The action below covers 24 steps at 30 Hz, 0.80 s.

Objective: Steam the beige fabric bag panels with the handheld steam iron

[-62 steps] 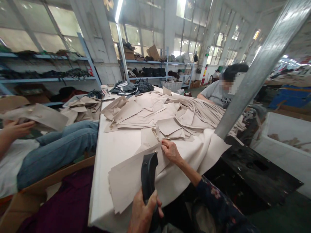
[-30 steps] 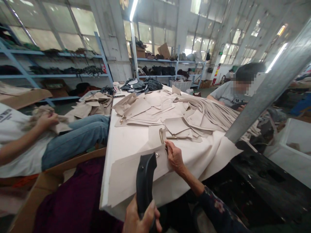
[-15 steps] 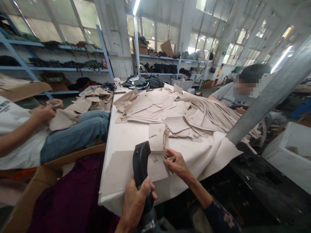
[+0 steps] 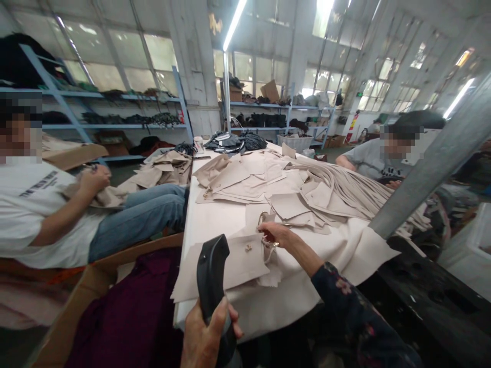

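My left hand (image 4: 205, 329) is wrapped round a black handheld tool (image 4: 209, 276) with a curved, flattened end; its exact kind does not show. The tool stands upright over the near left part of the table. Under and beside its end lies a flat beige fabric piece (image 4: 238, 271) with a small metal clasp (image 4: 248, 248). To its right, my right hand (image 4: 274, 232) is closed, fingertips pinching the edge of another beige piece (image 4: 252, 217) just beyond. Below those fingers sits a gathered edge with a gold-coloured metal fitting (image 4: 275, 245). The fingertips are partly hidden.
Beige pieces (image 4: 245, 176) and long strips (image 4: 345, 184) are heaped across the table. Black bundles (image 4: 233, 142) lie at its far end. A slanted metal post (image 4: 425, 153) crosses the right side. Co-workers sit left and right. A cardboard box holds dark purple cloth (image 4: 130, 312).
My right hand has moved off the near piece's right edge, up and away to the piece beyond. The tool has shifted slightly left. The whole view has swung left.
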Each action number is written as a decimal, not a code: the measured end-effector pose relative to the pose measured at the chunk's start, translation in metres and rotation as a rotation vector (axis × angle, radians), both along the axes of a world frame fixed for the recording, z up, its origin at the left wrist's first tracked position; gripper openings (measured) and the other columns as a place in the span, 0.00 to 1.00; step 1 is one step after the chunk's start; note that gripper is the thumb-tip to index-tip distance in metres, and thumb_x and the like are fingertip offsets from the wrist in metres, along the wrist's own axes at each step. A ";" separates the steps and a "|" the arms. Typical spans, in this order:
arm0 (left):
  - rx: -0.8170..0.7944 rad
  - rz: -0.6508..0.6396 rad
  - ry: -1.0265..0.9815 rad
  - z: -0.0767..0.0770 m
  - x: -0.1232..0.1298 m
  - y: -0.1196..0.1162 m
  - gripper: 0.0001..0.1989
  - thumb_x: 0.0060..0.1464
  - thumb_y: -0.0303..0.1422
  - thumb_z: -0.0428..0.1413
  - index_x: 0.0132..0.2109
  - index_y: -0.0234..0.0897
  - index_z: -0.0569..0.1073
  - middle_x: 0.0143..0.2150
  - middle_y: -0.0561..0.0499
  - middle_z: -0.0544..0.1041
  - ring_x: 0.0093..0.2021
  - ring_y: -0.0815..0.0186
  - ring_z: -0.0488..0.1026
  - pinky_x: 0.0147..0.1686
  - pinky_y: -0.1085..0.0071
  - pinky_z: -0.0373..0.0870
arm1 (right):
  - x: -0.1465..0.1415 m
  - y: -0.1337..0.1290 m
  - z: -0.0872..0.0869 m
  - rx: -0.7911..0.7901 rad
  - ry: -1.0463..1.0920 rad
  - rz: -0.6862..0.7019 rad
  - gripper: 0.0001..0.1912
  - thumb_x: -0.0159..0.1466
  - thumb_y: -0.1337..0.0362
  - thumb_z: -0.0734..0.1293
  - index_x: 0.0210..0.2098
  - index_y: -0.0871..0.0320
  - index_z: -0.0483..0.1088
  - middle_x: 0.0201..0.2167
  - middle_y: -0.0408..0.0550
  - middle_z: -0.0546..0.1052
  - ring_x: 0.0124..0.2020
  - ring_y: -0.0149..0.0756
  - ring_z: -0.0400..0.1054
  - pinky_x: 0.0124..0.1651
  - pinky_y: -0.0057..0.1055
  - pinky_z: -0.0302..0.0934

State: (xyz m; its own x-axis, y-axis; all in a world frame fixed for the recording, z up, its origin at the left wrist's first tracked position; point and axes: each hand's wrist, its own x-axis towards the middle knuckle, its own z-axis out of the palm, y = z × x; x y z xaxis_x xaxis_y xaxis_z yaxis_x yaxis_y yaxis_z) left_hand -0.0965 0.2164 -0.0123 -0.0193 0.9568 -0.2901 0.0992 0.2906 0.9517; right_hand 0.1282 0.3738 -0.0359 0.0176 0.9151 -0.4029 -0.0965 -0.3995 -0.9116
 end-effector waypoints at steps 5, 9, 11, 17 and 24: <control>0.009 -0.010 -0.025 -0.007 -0.008 -0.004 0.20 0.45 0.49 0.56 0.25 0.34 0.70 0.14 0.47 0.74 0.13 0.69 0.66 0.14 0.78 0.59 | -0.012 0.006 0.015 0.027 -0.211 0.061 0.11 0.65 0.62 0.66 0.30 0.64 0.68 0.22 0.39 0.68 0.18 0.23 0.60 0.20 0.21 0.57; -0.004 0.002 -0.055 -0.008 -0.014 -0.008 0.20 0.44 0.50 0.56 0.25 0.35 0.70 0.14 0.47 0.73 0.14 0.67 0.67 0.14 0.76 0.61 | -0.026 -0.002 0.035 0.267 -0.314 -0.056 0.22 0.57 0.61 0.70 0.15 0.59 0.56 0.11 0.35 0.57 0.14 0.23 0.52 0.17 0.23 0.46; -0.004 0.013 -0.058 -0.007 -0.017 -0.009 0.20 0.43 0.50 0.56 0.24 0.35 0.70 0.14 0.47 0.73 0.14 0.66 0.67 0.14 0.76 0.61 | -0.032 -0.001 0.052 0.425 -0.355 -0.178 0.25 0.56 0.59 0.70 0.14 0.57 0.51 0.12 0.35 0.53 0.17 0.24 0.52 0.19 0.23 0.46; 0.012 0.047 -0.076 -0.004 -0.023 -0.010 0.20 0.44 0.50 0.56 0.24 0.36 0.69 0.14 0.49 0.73 0.13 0.68 0.66 0.14 0.76 0.61 | -0.045 0.002 0.071 0.682 -0.364 -0.368 0.14 0.54 0.56 0.68 0.21 0.58 0.63 0.21 0.44 0.68 0.33 0.36 0.64 0.30 0.25 0.59; -0.019 0.069 -0.078 -0.009 -0.027 -0.013 0.20 0.44 0.50 0.56 0.25 0.35 0.69 0.14 0.49 0.73 0.12 0.70 0.64 0.12 0.78 0.59 | -0.066 -0.038 -0.019 0.513 -0.270 -0.173 0.24 0.61 0.45 0.56 0.31 0.60 0.69 0.29 0.54 0.77 0.31 0.39 0.74 0.28 0.32 0.68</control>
State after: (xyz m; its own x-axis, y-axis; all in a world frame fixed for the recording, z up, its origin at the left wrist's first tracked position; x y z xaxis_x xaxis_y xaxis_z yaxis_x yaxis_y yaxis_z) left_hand -0.1231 0.2035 -0.0214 -0.0615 0.9484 -0.3111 0.0043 0.3119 0.9501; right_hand 0.0621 0.3353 -0.0550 0.2236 0.9662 0.1285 0.1409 0.0984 -0.9851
